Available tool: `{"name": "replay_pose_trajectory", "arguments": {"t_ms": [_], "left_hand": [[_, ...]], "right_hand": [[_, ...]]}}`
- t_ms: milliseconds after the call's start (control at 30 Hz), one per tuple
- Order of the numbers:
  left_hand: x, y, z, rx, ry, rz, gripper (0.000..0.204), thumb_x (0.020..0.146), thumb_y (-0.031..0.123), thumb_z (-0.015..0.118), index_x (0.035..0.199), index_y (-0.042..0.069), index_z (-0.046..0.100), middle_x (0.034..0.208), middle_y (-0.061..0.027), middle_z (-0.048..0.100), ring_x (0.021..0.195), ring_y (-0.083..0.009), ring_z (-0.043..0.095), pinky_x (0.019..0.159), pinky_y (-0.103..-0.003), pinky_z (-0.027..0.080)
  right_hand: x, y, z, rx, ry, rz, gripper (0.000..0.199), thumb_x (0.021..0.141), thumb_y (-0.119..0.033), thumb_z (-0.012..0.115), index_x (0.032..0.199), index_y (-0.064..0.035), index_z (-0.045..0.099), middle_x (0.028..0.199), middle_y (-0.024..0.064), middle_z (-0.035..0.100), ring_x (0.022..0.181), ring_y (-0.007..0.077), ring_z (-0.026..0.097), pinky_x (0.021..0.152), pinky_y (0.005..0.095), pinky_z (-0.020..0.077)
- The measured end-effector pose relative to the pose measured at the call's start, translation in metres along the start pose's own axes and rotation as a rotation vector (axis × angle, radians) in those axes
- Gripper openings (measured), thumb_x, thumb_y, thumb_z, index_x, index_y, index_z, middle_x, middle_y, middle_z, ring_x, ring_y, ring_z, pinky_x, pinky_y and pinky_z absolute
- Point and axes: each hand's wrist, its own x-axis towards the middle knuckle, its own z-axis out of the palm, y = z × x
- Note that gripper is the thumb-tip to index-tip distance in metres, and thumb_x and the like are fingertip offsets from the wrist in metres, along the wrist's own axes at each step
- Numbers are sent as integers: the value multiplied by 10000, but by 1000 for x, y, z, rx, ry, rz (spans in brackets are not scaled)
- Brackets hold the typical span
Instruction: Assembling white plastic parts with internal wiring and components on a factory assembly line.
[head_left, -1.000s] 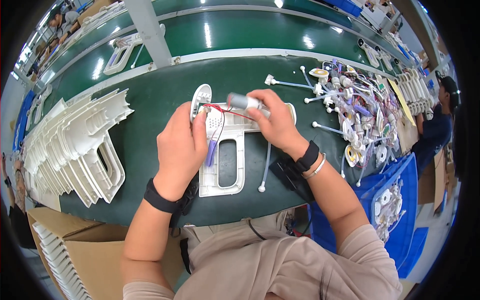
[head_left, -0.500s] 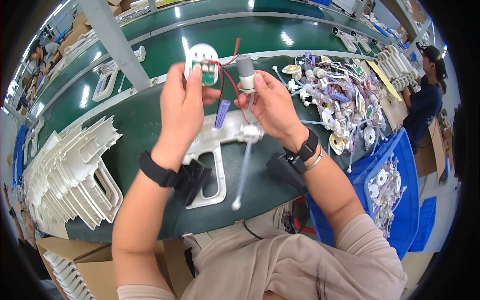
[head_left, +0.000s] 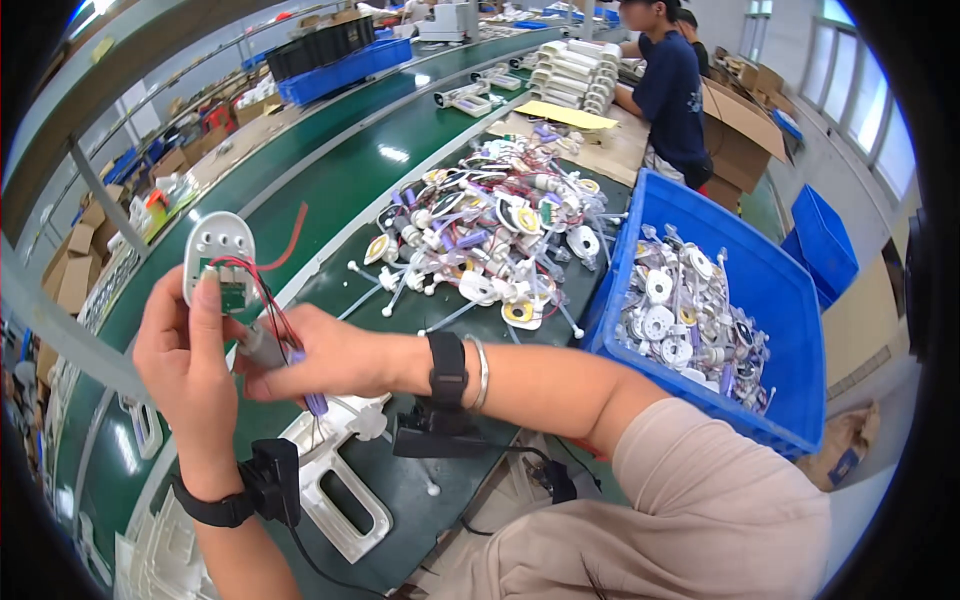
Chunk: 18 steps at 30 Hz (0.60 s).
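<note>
My left hand (head_left: 190,345) pinches a white oval cover (head_left: 220,232) with a green circuit board (head_left: 233,288) on its face, thumb on the board. Close beside it, my right hand (head_left: 320,355) is closed around a grey cylindrical motor (head_left: 262,346), which lies tilted. Red and dark wires (head_left: 272,300) loop from the board toward the right hand. A purple cylinder (head_left: 316,402) hangs below the right fingers. Under both hands a white plastic housing half (head_left: 365,515) with a looped handle lies on the green mat. A ball-tipped tube (head_left: 432,487) sticks out near it.
A heap of wired assemblies (head_left: 480,230) covers the mat beyond my right arm. To the right stands a blue bin (head_left: 715,420) partly filled with similar parts. Farther back are a yellow sheet (head_left: 565,115), stacked white housings (head_left: 575,75) and a co-worker (head_left: 670,90). A green conveyor (head_left: 330,200) runs behind.
The view has swung to the right, bringing the blue bin and heap inward. My right hand has moved close to the left, and the motor has tipped from upright.
</note>
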Motion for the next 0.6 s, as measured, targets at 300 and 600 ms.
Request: {"name": "replay_pose_trajectory", "arguments": {"t_ms": [300,600], "left_hand": [[-18,-5,-7,-116,-173,-166,398,939,175,506,1288,-7,447,1080,-125,608,860,-175,639,758,-277,502],[-105,-59,-80,163,-184,-414,215,899,101,545,1043,-55,578,881,-132,629,769,-204,636,735,-308,507]], "right_hand": [[-23,-130,-93,-168,-6,293,314,815,-186,685,1045,-12,559,750,45,579,518,65,522,416,182,424],[-63,-235,-330,-1375,451,607,409,809,-115,676,1167,13,523,937,23,617,799,84,562,698,231,480]]}}
